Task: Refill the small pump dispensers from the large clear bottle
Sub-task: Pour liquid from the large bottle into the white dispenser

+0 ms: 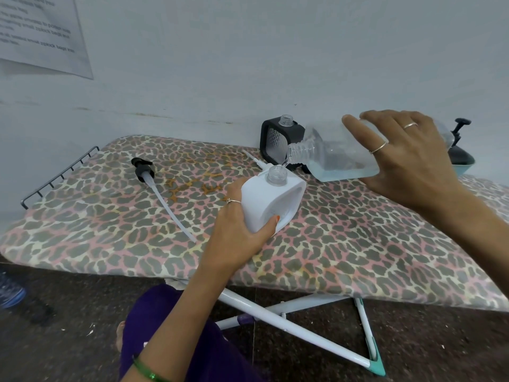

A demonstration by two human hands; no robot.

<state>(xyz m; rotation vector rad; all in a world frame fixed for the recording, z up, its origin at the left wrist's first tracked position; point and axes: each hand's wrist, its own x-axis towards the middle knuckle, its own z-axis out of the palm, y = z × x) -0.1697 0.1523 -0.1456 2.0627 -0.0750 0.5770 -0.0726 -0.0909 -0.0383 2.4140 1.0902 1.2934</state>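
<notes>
Liquid, pale blue, is pooled along the low side of the large clear bottle [344,158], which is tipped almost flat with its threaded neck at nine o'clock, just above the open mouth of the white dispenser [271,201]. A thin stream appears to be passing between them. The bottle is judged fairly light, being under half full, its thin walls likely to flex and turn slippery if wetted; it is best gripped around the broad body near the base. It is clasped there from above by the right hand [407,158], fingers wrapped over the top, wrist raised.

The white dispenser is tilted toward the neck and is clamped at its lower body by the left hand [234,235], thumb across the front.

At twelve o'clock of it a black dispenser [281,139] is stood uncapped. A black pump head [143,168] is laid at nine o'clock on the leopard-print board [110,216].
</notes>
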